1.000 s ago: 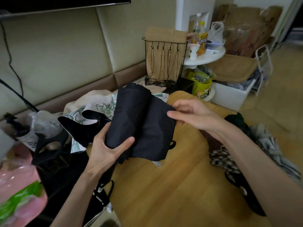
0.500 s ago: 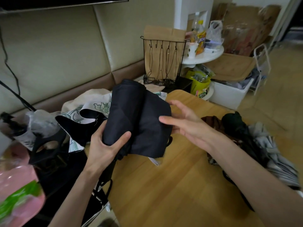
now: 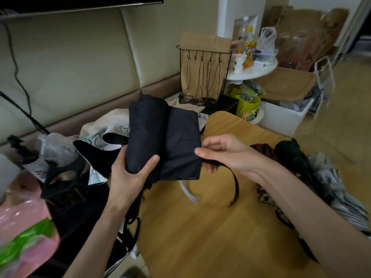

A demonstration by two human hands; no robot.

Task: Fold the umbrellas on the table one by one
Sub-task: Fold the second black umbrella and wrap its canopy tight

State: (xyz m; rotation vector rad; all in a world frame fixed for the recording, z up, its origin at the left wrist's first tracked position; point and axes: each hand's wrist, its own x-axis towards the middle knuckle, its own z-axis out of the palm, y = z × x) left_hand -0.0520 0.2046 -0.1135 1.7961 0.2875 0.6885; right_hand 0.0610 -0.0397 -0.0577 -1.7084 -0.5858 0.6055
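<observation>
Left hand (image 3: pixel 128 175) grips the rolled side of the black umbrella (image 3: pixel 160 137), held above the wooden table (image 3: pixel 210 227). Right hand (image 3: pixel 226 153) pinches the strap (image 3: pixel 235 183) at the cloth's right edge; the strap's end hangs loose. Other umbrellas (image 3: pixel 291 155) lie on the table's right side.

black umbrella (image 3: pixel 160 141) collapsed, canopy half rolled, held upright. Its strap (image 3: pixel 235 183) dangles loose. Other umbrellas (image 3: pixel 291 155) heaped at right.
</observation>
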